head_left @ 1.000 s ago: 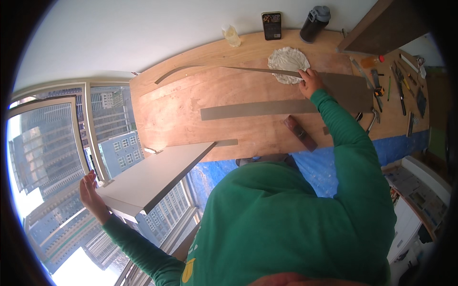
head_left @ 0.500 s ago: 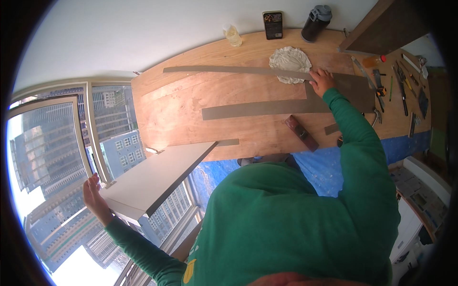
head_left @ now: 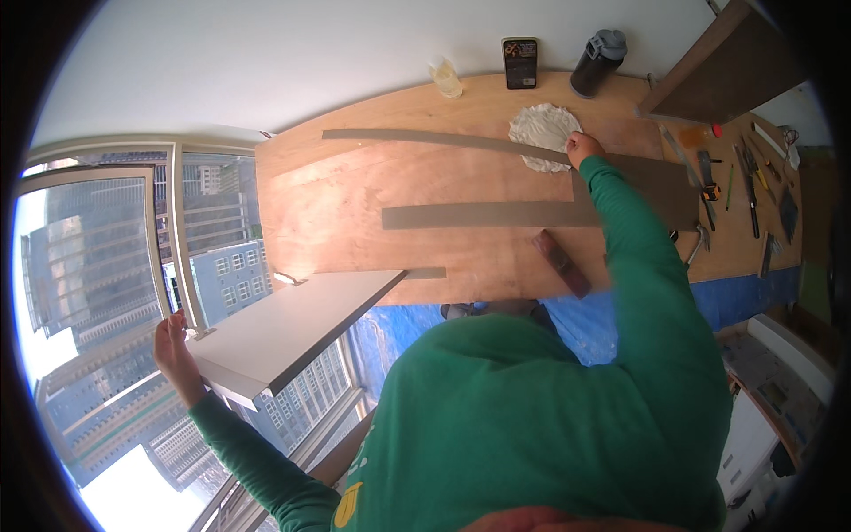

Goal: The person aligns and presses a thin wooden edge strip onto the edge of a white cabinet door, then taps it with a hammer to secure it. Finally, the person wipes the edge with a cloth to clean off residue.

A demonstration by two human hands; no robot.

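Observation:
At the lower left my left hand (head_left: 177, 359) is at the outer end of a white panel (head_left: 288, 315) with a dark long edge, its fingers bent around the corner beside a small metal fitting. The panel slants off the workbench (head_left: 328, 204). My right hand (head_left: 583, 147) is closed at the right edge of a crumpled white cloth (head_left: 542, 131), seemingly pinching it; the fingertips are partly hidden. A long thin brown strip (head_left: 425, 138) runs left from the cloth. Under my right forearm lies a brown sheet (head_left: 651, 182), with a wider brown strip (head_left: 479, 215) left of it.
A reddish wooden block tool (head_left: 561, 263) lies near the front edge. Along the wall stand a clear bottle (head_left: 447, 80), a phone (head_left: 520, 64) and a dark flask (head_left: 597, 64). Several hand tools (head_left: 753, 191) lie at the right. A window (head_left: 97, 257) is at the left.
My right hand has moved slightly left from the brown strip onto the edge of the cloth, its fingers now more curled. My left hand stays at the panel. The whole view has shifted a little.

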